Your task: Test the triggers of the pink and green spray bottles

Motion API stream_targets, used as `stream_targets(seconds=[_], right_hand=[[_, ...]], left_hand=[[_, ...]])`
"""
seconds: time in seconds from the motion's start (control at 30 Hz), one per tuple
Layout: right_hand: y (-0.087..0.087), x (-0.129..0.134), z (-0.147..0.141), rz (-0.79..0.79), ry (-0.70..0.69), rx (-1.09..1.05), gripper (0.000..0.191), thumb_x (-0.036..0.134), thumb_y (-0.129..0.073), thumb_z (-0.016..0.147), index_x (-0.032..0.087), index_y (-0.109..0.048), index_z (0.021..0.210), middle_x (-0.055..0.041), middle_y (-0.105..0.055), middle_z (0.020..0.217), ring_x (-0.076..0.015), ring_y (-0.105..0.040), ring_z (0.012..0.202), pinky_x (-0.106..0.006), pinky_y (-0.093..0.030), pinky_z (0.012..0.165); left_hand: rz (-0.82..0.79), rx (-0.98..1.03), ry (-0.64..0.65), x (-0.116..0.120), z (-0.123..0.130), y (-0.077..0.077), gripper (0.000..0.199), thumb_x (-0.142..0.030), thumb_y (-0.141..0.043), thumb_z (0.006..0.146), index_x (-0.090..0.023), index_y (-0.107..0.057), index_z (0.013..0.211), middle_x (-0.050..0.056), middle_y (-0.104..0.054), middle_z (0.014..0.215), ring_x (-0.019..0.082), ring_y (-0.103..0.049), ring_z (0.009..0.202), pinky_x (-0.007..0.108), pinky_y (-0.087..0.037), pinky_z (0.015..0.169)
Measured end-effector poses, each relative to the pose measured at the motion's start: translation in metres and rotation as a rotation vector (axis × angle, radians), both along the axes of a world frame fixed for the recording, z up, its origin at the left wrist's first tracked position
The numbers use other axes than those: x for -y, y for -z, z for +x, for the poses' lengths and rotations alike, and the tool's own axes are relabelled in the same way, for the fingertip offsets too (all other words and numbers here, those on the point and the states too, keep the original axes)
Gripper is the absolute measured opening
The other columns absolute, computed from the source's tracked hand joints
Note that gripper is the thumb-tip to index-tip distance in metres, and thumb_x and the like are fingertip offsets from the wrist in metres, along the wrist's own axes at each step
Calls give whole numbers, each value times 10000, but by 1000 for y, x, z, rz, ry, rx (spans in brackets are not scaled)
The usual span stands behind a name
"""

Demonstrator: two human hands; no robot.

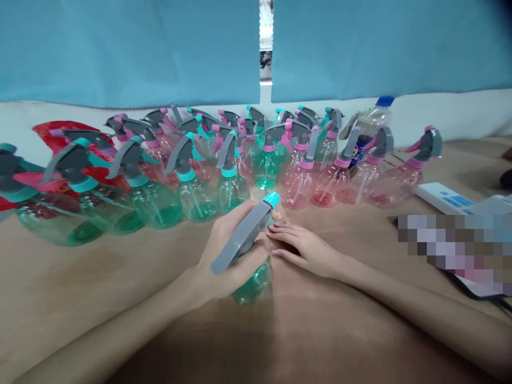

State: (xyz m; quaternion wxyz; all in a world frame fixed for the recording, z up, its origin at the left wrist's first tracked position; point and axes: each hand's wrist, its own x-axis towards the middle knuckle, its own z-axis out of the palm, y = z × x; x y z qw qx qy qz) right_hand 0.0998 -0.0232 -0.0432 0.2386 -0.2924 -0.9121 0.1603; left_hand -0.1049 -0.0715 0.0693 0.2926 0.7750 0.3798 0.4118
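My left hand (224,245) is closed around the neck of a green spray bottle (254,285) with a grey head and a teal nozzle tip. The bottle leans over the table, its head slanting up and to the right. Just right of it, my right hand (306,246) has its fingers stretched out together toward the left fingertips. Whether it touches them or the trigger cannot be made out. Beyond my hands stand several green spray bottles (196,200) with teal collars and several pink spray bottles (300,184) with pink collars.
Behind the pink bottles stands a clear drink bottle (378,120) with a blue cap. A red plastic bag (70,136) lies behind the green ones at left. On the right are a white device (446,197) and a blurred-out phone-like object (456,256). Blue cloth (140,53) hangs behind the table.
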Motion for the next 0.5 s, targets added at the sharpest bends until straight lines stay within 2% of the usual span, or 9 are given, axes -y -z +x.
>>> stream_targets(seconds=[0.1, 0.27, 0.5], right_hand=[[0, 0, 0, -5, -6, -3, 393, 377, -497, 963, 188, -564, 1302, -106, -583, 1363, -247, -479, 1322, -489, -374, 1118], [-1, 0, 0, -11, -2, -2, 407, 386, -488, 967, 182, -561, 1311, -112, -589, 1356, -247, -477, 1324, -488, -377, 1118], [0, 0, 0, -11, -2, 0, 394, 383, -491, 966, 200, -562, 1307, -101, -581, 1366, -251, -479, 1322, -500, -382, 1112]], left_hand=[[11, 22, -44, 1, 2, 2, 190, -149, -530, 732, -206, -541, 913, 2, -575, 804, 152, -538, 663, 303, -479, 655], [18, -31, -75, 2, 2, 5, 139, -154, -518, 765, -197, -517, 897, 2, -553, 791, 141, -539, 676, 281, -465, 634], [11, -26, -81, 3, 3, 1, 141, -152, -506, 758, -193, -508, 893, -13, -522, 760, 130, -523, 642, 275, -458, 633]])
